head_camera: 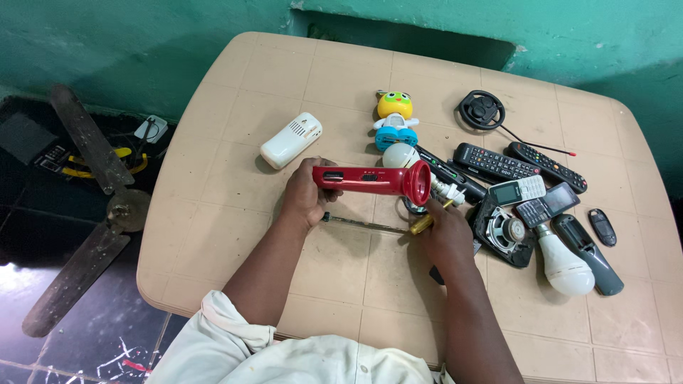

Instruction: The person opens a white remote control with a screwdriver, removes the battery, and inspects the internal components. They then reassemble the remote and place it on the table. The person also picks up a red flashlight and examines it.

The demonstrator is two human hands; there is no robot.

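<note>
The beige worktop [235, 235] fills most of the view, and the clutter on it sits from twelve round to four o'clock: at nine o'clock, off the edge, a dismantled fan [89, 206] lies on the dark floor. On the right, at three to four o'clock, is a heap of remotes [494, 162], two phones [517, 190], a bare speaker [504, 232] and a white bulb [564, 265]; at twelve o'clock stands a yellow-and-blue toy [395, 119], with a black round gadget [482, 110] at one o'clock and a white box [291, 140] at eleven. In the middle, the red torch [373, 180] is held clear of the worktop, lying level with its flared head pointing to three o'clock. The left hand [306, 195] has its fingers closed round the torch's tail end. The right hand [447, 235] rests just below the torch head with its fingers curled on the yellow handle of a screwdriver [380, 227], whose shaft lies along the worktop pointing to nine o'clock. I would judge the step in hand to be picking up the tool while the torch is steadied, so work on the torch body has barely begun. The next move, as I read it, calls for lifting the screwdriver, turning its tip toward the torch and keeping the left grip firm so the casing does not roll.
</note>
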